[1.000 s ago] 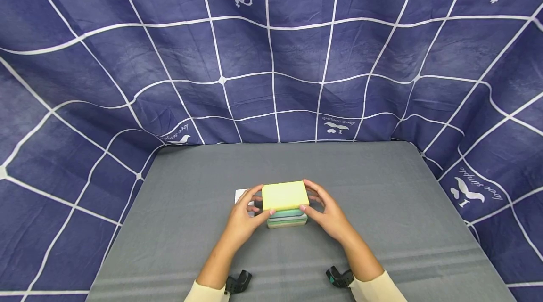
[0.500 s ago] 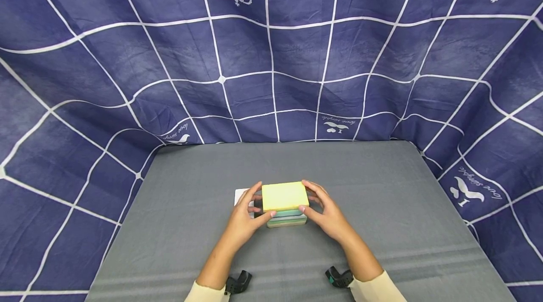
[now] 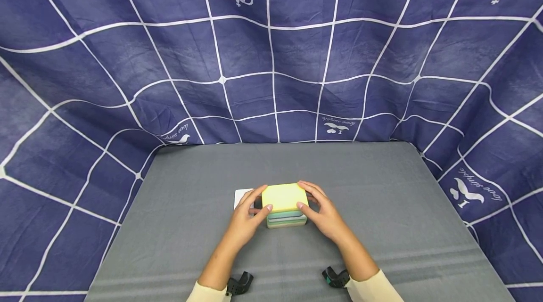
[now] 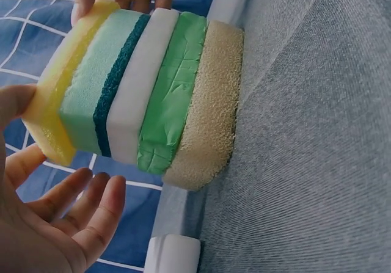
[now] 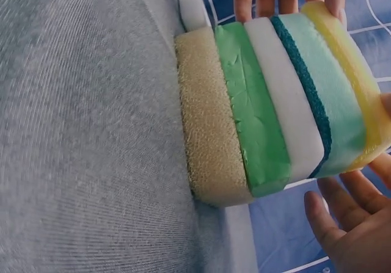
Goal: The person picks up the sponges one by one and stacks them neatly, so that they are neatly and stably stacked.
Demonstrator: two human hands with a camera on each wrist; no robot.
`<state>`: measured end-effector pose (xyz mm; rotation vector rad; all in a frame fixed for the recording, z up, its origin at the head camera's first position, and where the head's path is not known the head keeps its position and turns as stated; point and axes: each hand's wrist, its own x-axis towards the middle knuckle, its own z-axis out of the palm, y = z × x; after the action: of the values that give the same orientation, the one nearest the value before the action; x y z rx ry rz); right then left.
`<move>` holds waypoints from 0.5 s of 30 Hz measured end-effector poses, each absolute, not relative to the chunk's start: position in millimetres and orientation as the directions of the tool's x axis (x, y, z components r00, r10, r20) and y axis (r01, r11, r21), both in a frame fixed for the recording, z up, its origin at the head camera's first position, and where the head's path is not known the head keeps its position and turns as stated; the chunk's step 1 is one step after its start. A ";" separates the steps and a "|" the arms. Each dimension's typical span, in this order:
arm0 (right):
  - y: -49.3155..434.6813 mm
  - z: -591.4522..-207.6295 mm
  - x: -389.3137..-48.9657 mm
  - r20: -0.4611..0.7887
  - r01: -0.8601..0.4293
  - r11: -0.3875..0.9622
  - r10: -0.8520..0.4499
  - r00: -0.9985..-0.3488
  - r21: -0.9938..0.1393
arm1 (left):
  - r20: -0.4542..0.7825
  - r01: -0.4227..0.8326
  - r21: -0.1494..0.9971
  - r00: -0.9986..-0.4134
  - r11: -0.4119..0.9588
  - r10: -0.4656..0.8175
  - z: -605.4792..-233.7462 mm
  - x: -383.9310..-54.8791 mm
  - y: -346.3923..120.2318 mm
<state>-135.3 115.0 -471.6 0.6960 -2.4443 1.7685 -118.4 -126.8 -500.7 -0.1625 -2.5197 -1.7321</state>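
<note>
A stack of sponges stands upright on the grey cloth. From the bottom, its layers are a beige sponge (image 4: 211, 102), a green crinkled block (image 5: 253, 114), a white sponge (image 4: 140, 90), a mint sponge (image 5: 324, 83) with a dark teal scouring layer, and a yellow sponge (image 3: 284, 197) on top. My left hand (image 3: 247, 215) pinches the yellow sponge's left end, thumb at the front edge and index finger at the back corner. On the opposite end, my right hand (image 3: 325, 215) grips it likewise. The other fingers of both hands hang beside the stack, off the lower layers.
A white flat-topped object (image 3: 241, 195) lies just left of the stack, partly behind the left hand. The grey cloth (image 3: 382, 208) covers the table, and a blue curtain (image 3: 297, 57) with white grid lines hangs around its back and sides. Black straps (image 3: 240, 284) circle both wrists.
Both hands' thumbs and index fingers have shifted slightly inward along the yellow sponge's edges. The stack stays in place.
</note>
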 end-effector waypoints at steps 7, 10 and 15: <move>114.8 -477.3 -136.5 0.316 -0.402 0.253 -0.320 -0.893 -0.880 | 0.084 0.086 0.954 -0.996 0.288 0.017 -506.5 -119.7 -125.5; 114.0 -478.8 -136.6 0.311 -0.397 0.258 -0.316 -0.896 -0.881 | 0.076 0.077 0.961 -0.997 0.266 0.013 -509.7 -119.4 -125.2; 112.8 -478.6 -136.1 0.293 -0.376 0.266 -0.304 -0.906 -0.887 | 0.066 0.067 0.967 -0.998 0.244 0.011 -513.8 -119.6 -124.5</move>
<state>-136.1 112.8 -478.6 0.6590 -2.4482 1.7450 -119.6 -124.5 -513.8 -0.0760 -2.4416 -1.9021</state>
